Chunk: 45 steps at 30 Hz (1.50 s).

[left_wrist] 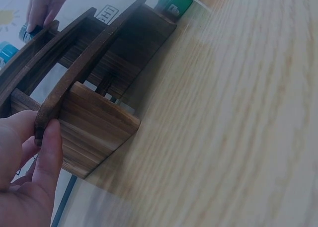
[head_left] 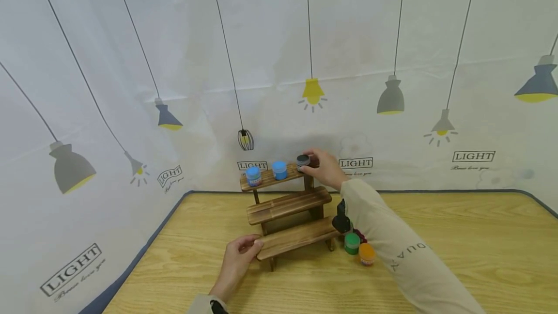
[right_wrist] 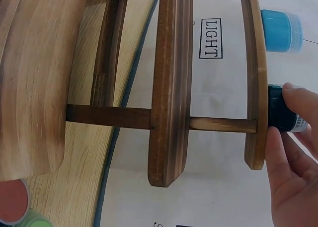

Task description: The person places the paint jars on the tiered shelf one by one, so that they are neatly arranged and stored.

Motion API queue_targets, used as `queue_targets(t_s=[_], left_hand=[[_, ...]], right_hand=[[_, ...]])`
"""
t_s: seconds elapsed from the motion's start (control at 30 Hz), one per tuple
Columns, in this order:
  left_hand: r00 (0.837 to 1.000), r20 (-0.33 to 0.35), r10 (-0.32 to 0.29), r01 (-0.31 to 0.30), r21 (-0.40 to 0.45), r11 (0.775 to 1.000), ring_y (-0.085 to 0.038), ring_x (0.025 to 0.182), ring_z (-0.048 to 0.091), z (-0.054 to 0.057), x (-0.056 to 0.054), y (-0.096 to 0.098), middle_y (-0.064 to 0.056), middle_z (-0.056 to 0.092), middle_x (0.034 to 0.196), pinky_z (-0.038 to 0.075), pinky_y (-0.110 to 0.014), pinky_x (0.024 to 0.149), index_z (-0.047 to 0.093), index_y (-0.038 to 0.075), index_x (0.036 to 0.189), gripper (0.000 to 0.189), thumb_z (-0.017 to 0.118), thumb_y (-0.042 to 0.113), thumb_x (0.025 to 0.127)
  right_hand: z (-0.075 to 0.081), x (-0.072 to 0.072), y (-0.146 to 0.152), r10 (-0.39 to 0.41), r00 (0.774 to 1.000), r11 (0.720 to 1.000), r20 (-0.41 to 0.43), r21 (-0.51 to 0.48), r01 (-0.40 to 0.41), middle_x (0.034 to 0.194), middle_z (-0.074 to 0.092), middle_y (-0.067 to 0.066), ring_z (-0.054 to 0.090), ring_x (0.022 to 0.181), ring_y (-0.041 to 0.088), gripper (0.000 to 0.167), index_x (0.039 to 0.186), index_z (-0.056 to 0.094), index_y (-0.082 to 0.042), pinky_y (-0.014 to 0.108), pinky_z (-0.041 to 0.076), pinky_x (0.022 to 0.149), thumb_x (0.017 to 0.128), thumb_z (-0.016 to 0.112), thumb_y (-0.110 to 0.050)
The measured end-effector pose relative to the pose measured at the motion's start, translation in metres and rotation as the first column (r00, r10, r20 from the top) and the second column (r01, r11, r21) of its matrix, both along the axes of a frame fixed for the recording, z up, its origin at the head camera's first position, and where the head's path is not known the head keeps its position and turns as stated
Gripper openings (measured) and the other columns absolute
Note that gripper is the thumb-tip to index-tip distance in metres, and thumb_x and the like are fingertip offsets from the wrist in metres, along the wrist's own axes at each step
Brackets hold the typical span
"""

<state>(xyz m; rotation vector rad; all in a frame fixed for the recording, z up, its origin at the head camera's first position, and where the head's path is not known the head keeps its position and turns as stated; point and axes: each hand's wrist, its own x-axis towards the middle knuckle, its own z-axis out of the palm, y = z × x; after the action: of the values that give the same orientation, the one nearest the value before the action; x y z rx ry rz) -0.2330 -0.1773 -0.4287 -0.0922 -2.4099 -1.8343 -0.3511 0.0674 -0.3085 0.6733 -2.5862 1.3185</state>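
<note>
A three-tier wooden display stand (head_left: 287, 207) stands on the table. My left hand (head_left: 239, 260) pinches the left end of its lowest shelf between thumb and fingers, seen close in the left wrist view (left_wrist: 35, 162). At the right end of the top shelf, my right hand (head_left: 324, 168) grips a small black paint jar (head_left: 302, 160). In the right wrist view, the jar (right_wrist: 281, 109) sits against the shelf surface, with thumb and fingers around it. Two blue paint jars, one at the left end (head_left: 253, 177) and one mid-shelf (head_left: 280, 170), share that shelf.
A green jar (head_left: 352, 243) and an orange jar (head_left: 367, 254) stand on the table (head_left: 305, 290) right of the stand. A dark red jar (head_left: 361, 236) is partly hidden behind the right sleeve. A lamp-printed cloth backdrop (head_left: 279, 62) rises behind.
</note>
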Motion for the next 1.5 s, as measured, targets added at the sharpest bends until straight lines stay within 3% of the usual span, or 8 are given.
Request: queue_targets(t_s=[0.27,0.63,0.87,1.2,1.5], left_hand=[[1.0,-0.007,0.003,-0.003,-0.002,1.0,-0.014,0.075,0.06,-0.002,-0.002,0.0,-0.018,0.062,0.096,0.05,-0.026,0.06,0.059,-0.009,0.106,0.033,0.061,0.016,0.085],[1.0,-0.007,0.004,-0.004,-0.005,1.0,-0.013,0.074,0.06,0.0,-0.001,0.001,-0.018,0.062,0.096,0.05,-0.025,0.059,0.059,-0.009,0.106,0.033,0.061,0.016,0.085],[1.0,0.004,0.004,-0.004,0.015,1.0,-0.011,0.07,0.059,-0.001,-0.001,0.001,-0.014,0.063,0.089,0.05,-0.026,0.058,0.058,-0.01,0.107,0.034,0.061,0.016,0.085],[1.0,-0.01,-0.004,0.004,0.016,1.0,-0.012,0.068,0.058,-0.004,-0.003,0.0,-0.012,0.063,0.087,0.05,-0.025,0.056,0.059,-0.009,0.106,0.032,0.06,0.016,0.085],[1.0,-0.011,-0.002,0.002,0.013,1.0,-0.013,0.071,0.059,-0.003,-0.003,0.0,-0.015,0.063,0.09,0.05,-0.024,0.057,0.059,-0.009,0.106,0.033,0.06,0.017,0.085]], right_hand=[[0.0,0.0,0.001,-0.001,1.0,1.0,0.0,0.002,0.001,0.108,0.056,0.019,0.055,0.097,0.028,0.046,0.124,0.044,0.003,0.039,0.046,0.08,0.084,0.062,-0.012],[0.011,0.006,0.012,0.006,0.999,1.0,0.036,0.019,-0.007,0.117,0.051,0.02,0.05,0.104,0.031,0.049,0.128,0.041,0.0,0.041,0.044,0.084,0.085,0.06,-0.015],[0.016,0.016,0.023,0.054,0.999,0.998,-0.006,0.016,-0.054,0.113,0.054,0.018,0.052,0.1,0.029,0.041,0.123,0.045,0.0,0.04,0.045,0.082,0.087,0.058,-0.014],[0.006,0.029,0.05,0.071,0.989,0.996,-0.129,0.062,-0.064,0.102,0.058,0.017,0.055,0.091,0.028,0.033,0.115,0.051,0.002,0.042,0.046,0.079,0.086,0.058,-0.012],[-0.009,0.039,0.083,0.038,0.995,0.999,-0.098,0.026,-0.035,0.101,0.06,0.013,0.057,0.089,0.026,0.036,0.118,0.051,-0.001,0.041,0.047,0.077,0.087,0.058,-0.019]])
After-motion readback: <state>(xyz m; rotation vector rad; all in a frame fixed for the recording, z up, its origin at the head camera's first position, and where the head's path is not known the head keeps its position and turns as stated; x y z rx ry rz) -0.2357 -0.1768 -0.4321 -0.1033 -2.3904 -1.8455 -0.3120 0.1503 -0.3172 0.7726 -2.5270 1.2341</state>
